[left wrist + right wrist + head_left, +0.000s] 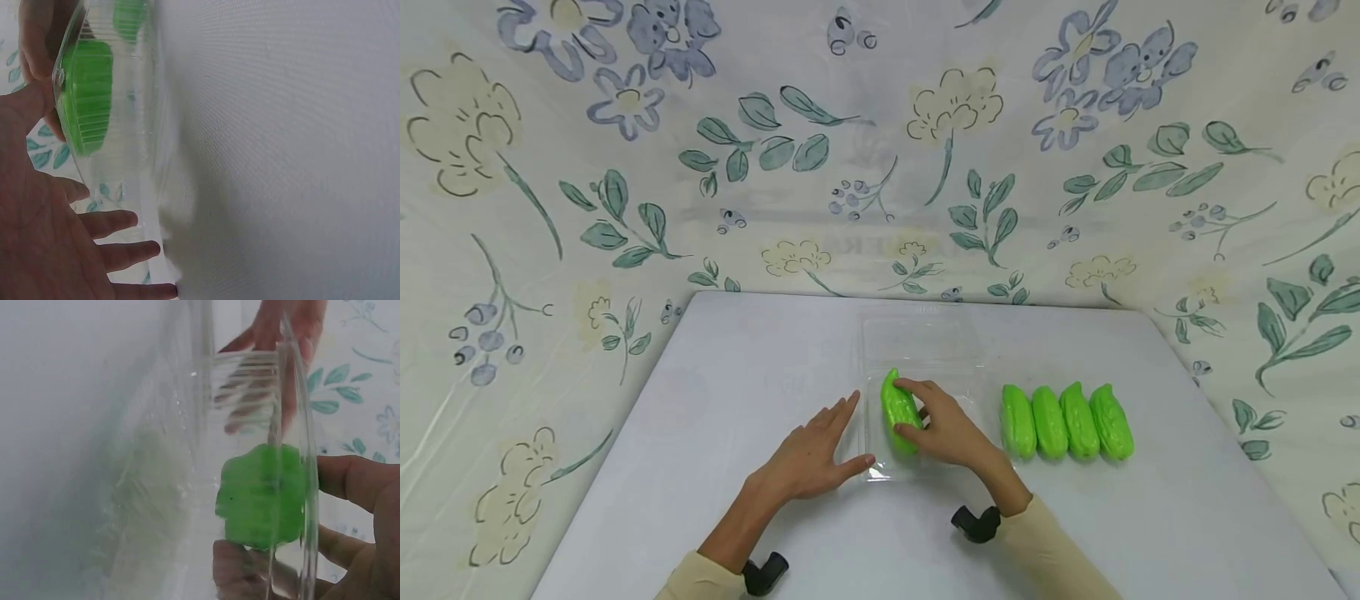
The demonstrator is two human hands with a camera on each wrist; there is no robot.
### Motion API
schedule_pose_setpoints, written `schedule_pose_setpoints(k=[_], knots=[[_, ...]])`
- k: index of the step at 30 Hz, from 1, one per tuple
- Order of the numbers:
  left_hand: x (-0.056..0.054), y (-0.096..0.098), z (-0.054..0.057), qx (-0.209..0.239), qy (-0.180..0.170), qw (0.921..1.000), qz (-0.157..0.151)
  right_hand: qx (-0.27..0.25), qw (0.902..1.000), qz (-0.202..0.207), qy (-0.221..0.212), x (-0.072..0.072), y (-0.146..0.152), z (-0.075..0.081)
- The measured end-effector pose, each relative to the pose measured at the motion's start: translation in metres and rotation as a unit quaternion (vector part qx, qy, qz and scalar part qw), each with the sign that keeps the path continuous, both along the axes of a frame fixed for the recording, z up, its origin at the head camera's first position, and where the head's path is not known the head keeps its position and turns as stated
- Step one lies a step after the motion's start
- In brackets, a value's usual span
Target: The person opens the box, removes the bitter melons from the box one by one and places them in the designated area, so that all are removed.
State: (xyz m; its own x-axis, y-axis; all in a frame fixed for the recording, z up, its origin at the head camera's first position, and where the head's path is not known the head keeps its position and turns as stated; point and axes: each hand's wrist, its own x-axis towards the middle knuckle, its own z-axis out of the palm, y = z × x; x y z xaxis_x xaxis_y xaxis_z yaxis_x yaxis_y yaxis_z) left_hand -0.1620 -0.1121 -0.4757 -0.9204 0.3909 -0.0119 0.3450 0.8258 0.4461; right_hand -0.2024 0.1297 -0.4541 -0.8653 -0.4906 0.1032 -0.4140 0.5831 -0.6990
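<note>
A clear plastic clamshell box [880, 473] sits on the table with its lid [921, 335] folded back toward the far side. My right hand [949, 425] grips a bright green, bumpy bitter melon [897, 408] between thumb and fingers. This melon is upright in the left part of the box, its pointed tip facing away from me. Through the ribbed wall the melon [262, 497] shows in the right wrist view, with fingertips on both sides. My left hand [811, 457] is beside the box's left wall, fingers straight and spread, thumb by the near left corner.
Right of the box, several more green bitter melons [1051, 422] lie side by side in a row. The white table [737, 358] is bordered at the back and sides by a flower-printed curtain [865, 167].
</note>
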Motion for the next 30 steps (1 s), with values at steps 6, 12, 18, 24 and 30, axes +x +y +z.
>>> schedule_pose_setpoints(k=[6, 12, 18, 24, 30], knots=[[0.000, 0.000, 0.001, 0.003, -0.003, 1.0000, 0.000, -0.016, 0.9998, -0.009, 0.007, -0.003, 0.014, 0.005], [0.001, 0.000, 0.001, 0.006, -0.008, 0.9999, 0.002, -0.043, 0.9987, -0.024, 0.012, -0.003, 0.033, 0.013], [0.001, 0.000, 0.000, 0.008, -0.010, 0.9999, 0.002, -0.064, 0.9958, -0.059, 0.026, -0.006, 0.060, 0.024], [0.001, 0.000, -0.002, 0.003, -0.011, 0.9999, 0.001, -0.047, 0.9913, -0.117, 0.039, -0.011, 0.096, 0.030], [0.001, 0.000, -0.001, 0.005, -0.008, 1.0000, -0.001, -0.028, 0.9838, -0.174, 0.034, -0.011, 0.135, 0.039]])
